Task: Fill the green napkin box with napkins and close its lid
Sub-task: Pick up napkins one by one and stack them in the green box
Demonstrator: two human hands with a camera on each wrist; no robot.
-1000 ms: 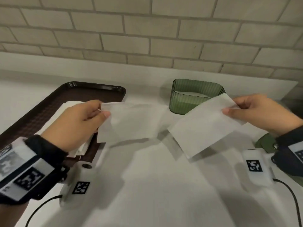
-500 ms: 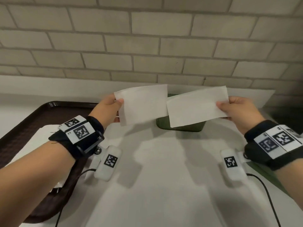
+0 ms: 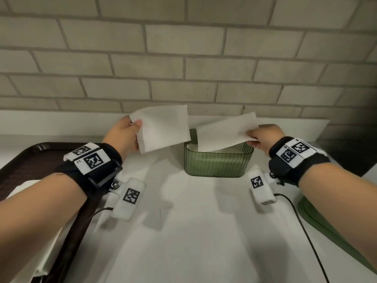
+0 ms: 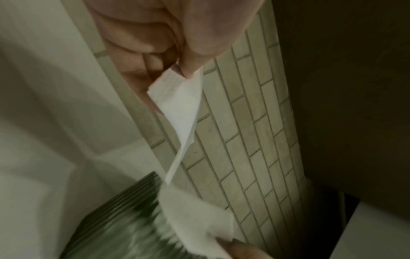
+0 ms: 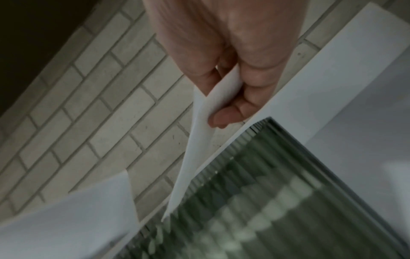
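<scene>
The green ribbed napkin box stands open on the white counter near the wall, with white napkins inside. My left hand pinches a white napkin just left of the box and above its rim. My right hand pinches a second napkin whose lower edge dips into the box opening. The left wrist view shows thumb and finger pinching the napkin over the box. In the right wrist view the other napkin hangs over the box. The green lid lies at the right.
A dark brown tray holding a stack of white napkins sits at the left. A brick wall rises right behind the box. A dark gap lies beyond the counter's right end.
Both hands have carried their napkins forward and down toward the box. The right napkin now reaches into the opening; the left one has moved beside the box's left rim.
</scene>
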